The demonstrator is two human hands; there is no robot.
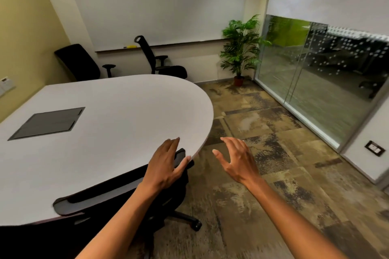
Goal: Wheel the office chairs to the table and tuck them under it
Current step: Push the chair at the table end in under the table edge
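Observation:
A black office chair (168,197) sits below me, pushed partly under the near edge of the white oval table (117,111). My left hand (166,164) hovers over its armrest (180,156), fingers spread, holding nothing. My right hand (235,160) floats open over the carpet just right of the table's edge. Two more black chairs stand beyond the table near the back wall: one (81,63) at the far left, the other (162,63) turned sideways with a headrest.
A grey cable hatch (48,123) is set into the tabletop. A potted palm (242,48) stands in the back corner. A glass wall (315,73) runs along the right. Patterned carpet (273,174) lies between table and glass.

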